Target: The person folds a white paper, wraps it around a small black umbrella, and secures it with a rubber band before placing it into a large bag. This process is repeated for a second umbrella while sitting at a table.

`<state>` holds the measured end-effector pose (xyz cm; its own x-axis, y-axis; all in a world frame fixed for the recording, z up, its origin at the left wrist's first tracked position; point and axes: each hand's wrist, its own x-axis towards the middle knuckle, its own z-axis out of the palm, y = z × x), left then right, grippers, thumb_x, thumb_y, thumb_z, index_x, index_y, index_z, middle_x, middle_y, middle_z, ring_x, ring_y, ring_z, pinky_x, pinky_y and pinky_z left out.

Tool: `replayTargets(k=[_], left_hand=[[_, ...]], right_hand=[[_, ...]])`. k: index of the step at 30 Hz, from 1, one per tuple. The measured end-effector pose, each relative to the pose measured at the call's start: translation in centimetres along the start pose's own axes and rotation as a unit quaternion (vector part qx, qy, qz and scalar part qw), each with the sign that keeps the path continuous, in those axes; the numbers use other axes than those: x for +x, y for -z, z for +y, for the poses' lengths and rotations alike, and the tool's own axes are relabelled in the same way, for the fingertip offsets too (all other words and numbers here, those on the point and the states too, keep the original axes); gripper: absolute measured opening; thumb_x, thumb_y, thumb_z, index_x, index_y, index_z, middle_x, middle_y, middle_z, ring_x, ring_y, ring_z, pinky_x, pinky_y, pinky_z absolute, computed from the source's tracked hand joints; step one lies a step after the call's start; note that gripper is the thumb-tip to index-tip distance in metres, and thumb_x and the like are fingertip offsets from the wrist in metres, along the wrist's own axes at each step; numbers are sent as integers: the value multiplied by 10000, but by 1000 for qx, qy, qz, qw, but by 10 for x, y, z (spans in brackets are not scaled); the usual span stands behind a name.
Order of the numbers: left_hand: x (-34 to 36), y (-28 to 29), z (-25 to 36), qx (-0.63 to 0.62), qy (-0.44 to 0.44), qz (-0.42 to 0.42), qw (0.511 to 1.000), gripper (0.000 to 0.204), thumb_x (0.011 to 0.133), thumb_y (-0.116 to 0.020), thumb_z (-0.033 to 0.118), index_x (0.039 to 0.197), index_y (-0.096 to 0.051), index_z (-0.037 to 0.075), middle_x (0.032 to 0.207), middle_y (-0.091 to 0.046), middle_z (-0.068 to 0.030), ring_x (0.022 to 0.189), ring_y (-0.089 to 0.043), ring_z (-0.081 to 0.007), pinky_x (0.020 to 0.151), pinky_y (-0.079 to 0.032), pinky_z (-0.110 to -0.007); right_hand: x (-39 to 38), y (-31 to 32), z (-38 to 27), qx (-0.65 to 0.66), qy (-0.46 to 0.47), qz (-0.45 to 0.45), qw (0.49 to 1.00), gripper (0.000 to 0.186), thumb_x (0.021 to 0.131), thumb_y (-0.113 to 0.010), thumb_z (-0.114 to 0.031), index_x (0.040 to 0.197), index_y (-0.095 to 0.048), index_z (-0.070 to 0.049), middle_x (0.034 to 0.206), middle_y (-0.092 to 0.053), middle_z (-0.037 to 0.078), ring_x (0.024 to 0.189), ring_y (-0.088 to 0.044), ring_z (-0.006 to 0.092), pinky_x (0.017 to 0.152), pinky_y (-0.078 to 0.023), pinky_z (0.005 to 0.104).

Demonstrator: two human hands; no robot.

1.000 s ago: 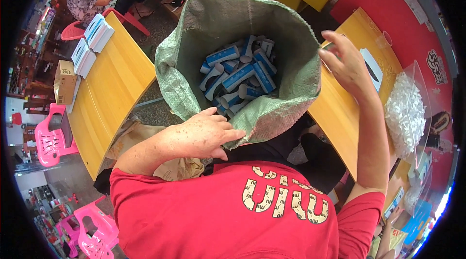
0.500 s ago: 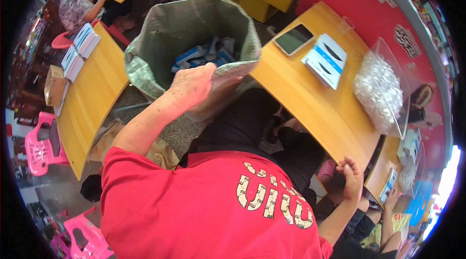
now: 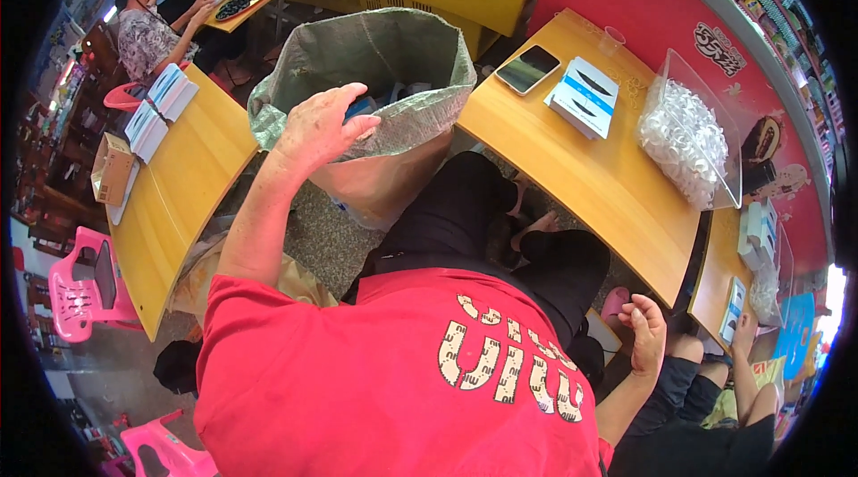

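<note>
My left hand (image 3: 323, 126) is open over the near left rim of a tall grey-green woven sack (image 3: 416, 139), thumb and fingers apart, with nothing held. Deep inside the sack lie small blue-and-white boxes (image 3: 362, 108), partly hidden by my hand. My right hand (image 3: 645, 334) hangs beside the near corner of the right-hand wooden table (image 3: 581, 173), its fingers loosely curled and nothing visible in them. On that table are a black-screened phone (image 3: 528, 69) and a stack of white-and-blue flat boxes (image 3: 583, 97).
A clear bin (image 3: 684, 133) of crinkled clear plastic pieces stands against the red wall. The left table (image 3: 192, 182) holds white stacks (image 3: 161, 110) and a brown carton (image 3: 113, 168). Pink chairs (image 3: 85, 285) stand at left. One person works at far left; another sits at lower right.
My left hand has let go of the sack's rim, its fingers spreading as it shifts a little left. The sack's near edge has sagged slightly. My right hand stays nearly in place.
</note>
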<state>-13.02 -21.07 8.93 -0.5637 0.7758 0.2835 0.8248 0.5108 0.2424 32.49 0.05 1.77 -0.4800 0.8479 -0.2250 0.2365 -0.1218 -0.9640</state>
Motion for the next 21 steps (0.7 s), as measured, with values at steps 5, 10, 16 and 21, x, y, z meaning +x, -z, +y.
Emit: replayTargets(k=[5,10,16,21], left_hand=[[8,-29,62,-218,-146,42,964,210,733,-585,167,898,-579,37,850,-595,-125,808,-572,-257,711,-446,-317],[76,-137,147,-181,-293,-78,935,298,735,-562,197,975,-527,24,990,-532,-144,983,-475,-287,831,-380,-361],[163,-216,194,-30,-305,29,951,379,760,-510,189,1107,-435,58,1187,-403,-131,1147,-336,-283,879,-292,-499],[201,-216,190,50,-343,-136,928,179,736,-457,66,797,-624,46,819,-606,-144,780,-589,-282,688,-468,-348]], right_hand=[[-1,-14,0,-46,1,-55,997,219,790,-486,-27,1003,-509,16,852,-560,57,777,-544,129,728,-442,245],[-15,-13,-2,-76,-2,-63,995,217,778,-499,-13,993,-515,14,850,-569,51,776,-542,116,711,-439,232],[-11,-4,28,-30,-53,-82,995,236,795,-511,-33,1026,-507,12,879,-576,69,793,-545,118,723,-445,238],[1,3,35,-24,-65,-86,994,238,801,-501,-45,1032,-502,12,893,-575,69,806,-543,116,728,-442,237]])
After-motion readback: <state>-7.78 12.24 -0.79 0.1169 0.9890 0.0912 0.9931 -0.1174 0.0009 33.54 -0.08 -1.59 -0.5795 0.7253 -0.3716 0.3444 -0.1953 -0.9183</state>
